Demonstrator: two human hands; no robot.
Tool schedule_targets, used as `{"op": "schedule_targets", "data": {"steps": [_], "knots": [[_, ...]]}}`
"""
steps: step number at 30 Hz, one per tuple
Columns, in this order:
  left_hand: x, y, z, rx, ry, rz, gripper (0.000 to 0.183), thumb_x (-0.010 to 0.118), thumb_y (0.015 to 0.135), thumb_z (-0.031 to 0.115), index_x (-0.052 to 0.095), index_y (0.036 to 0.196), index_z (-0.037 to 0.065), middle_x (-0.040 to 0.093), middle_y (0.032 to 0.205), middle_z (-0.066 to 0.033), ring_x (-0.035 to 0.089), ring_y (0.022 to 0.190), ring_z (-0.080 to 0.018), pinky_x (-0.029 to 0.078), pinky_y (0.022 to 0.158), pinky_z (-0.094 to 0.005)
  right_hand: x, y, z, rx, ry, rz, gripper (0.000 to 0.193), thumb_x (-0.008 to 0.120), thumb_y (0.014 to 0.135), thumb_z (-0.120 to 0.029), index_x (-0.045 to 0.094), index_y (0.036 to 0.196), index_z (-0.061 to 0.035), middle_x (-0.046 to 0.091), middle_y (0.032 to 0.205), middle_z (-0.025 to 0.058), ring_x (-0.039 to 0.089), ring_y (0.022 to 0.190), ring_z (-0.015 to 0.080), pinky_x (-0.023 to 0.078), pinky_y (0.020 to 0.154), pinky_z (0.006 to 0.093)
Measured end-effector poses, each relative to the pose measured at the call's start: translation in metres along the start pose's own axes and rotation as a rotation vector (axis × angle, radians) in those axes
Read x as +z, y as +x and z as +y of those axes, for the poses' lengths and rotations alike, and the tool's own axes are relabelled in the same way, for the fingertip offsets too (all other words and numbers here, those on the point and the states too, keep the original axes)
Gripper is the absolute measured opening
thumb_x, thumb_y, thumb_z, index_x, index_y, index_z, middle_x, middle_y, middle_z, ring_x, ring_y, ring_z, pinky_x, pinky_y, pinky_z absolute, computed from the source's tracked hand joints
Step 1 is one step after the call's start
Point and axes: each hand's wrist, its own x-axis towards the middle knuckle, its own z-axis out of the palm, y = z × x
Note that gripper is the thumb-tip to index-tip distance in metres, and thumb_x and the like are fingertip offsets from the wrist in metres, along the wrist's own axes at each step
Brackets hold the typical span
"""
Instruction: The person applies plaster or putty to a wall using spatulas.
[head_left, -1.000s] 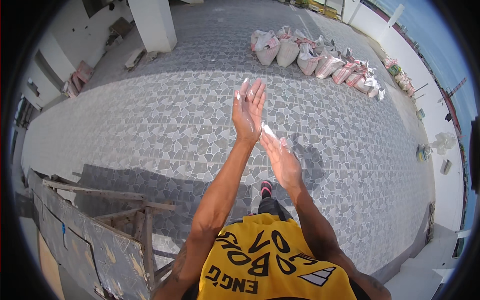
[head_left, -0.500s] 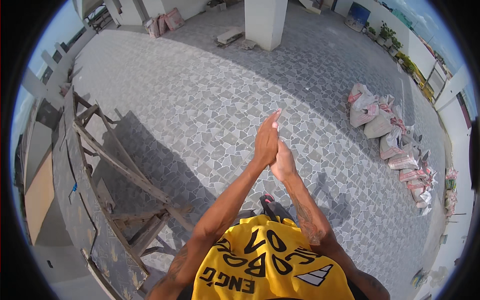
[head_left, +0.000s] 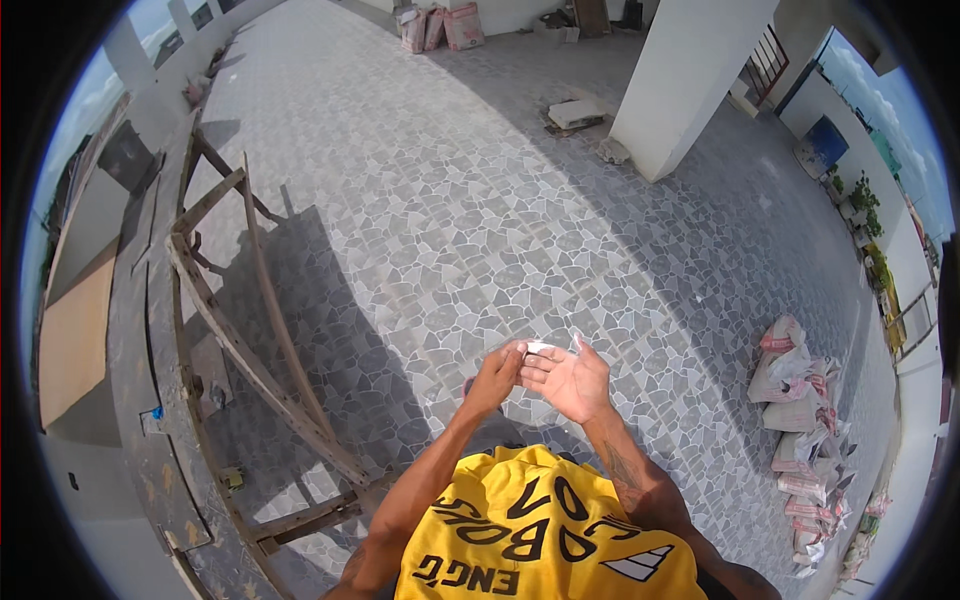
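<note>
Both my hands are together in front of the yellow shirt [head_left: 535,530], above the tiled floor. My left hand [head_left: 494,380] is bent closed, its fingers against the fingertips of the other. Palm up, my right hand [head_left: 575,382] has its thumb apart and its fingers stretched toward the left. A bright white patch shows along the upper fingers; whether it is sunlit skin or a small thing I cannot tell. No tool is visible in either hand.
A wooden trestle frame [head_left: 265,330] stands left beside a worn board [head_left: 150,470]. Several filled sacks [head_left: 805,430] lie on the right. A white pillar [head_left: 690,90] rises from the patterned tile floor [head_left: 460,230], with a slab [head_left: 575,113] near its base. More sacks [head_left: 440,27] lean far off.
My hands were pressed palm to palm, pointing forward; now they have come lower and nearer, the right palm turned up. The view has swung left, so pillar and sacks sit further right.
</note>
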Motion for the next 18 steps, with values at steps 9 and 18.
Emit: {"op": "schedule_targets", "data": {"steps": [9,18], "knots": [[-0.158,0.176,0.074,-0.098,-0.421,0.169,0.041,0.044,0.112,0.036,0.063,0.116,0.0,0.073,0.096,-0.0082,0.072,0.081,-0.0144,0.063,0.075,-0.0302,0.095,0.246,-0.068,-0.035,-0.14,-0.1,0.069,0.048,0.107,-0.048,0.041,0.14,0.0115,0.048,0.145,0.0307,0.053,0.132,0.0415,0.038,0.117,0.0515],[-0.307,0.422,0.144,0.01,-0.229,0.413,0.057,0.044,0.111,0.044,0.059,0.13,-0.008,0.074,0.112,-0.0195,0.073,0.093,-0.024,0.059,0.084,-0.0335,0.163,0.499,-0.143,-0.486,-1.564,-0.228,0.07,0.045,0.106,-0.033,0.026,0.158,0.009,0.022,0.168,0.0257,0.02,0.157,0.0346,0.016,0.126,0.0417]]}}
